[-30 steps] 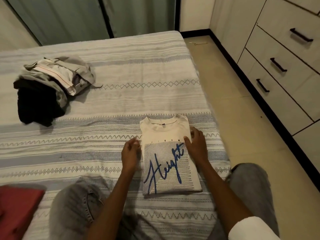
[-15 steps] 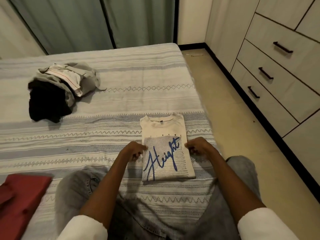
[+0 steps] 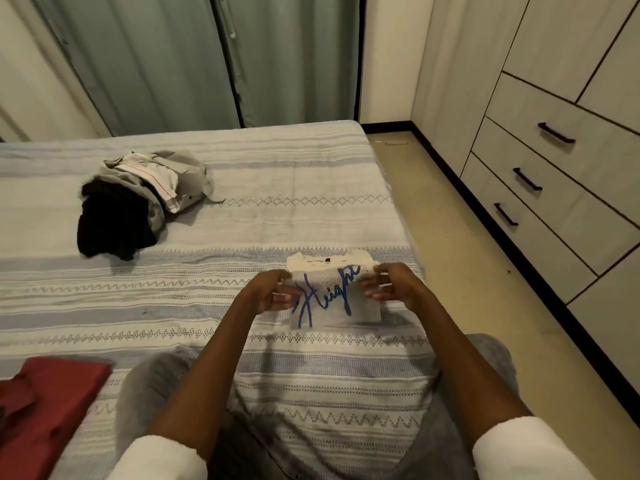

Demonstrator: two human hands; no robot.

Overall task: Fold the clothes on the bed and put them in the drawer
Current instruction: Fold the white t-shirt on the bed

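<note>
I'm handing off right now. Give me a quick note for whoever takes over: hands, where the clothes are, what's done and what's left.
Left hand: grips the left edge of the white T-shirt.
Right hand: grips its right edge; the near half is lifted for the final fold, collar end on the bed.
Unfolded pile, grey and black, lies far left on the bed.
Red garment lies at the near left, seemingly folded.
Drawers at the right are all shut.
Left: finish this fold, fold the pile, put everything in a drawer.
</note>
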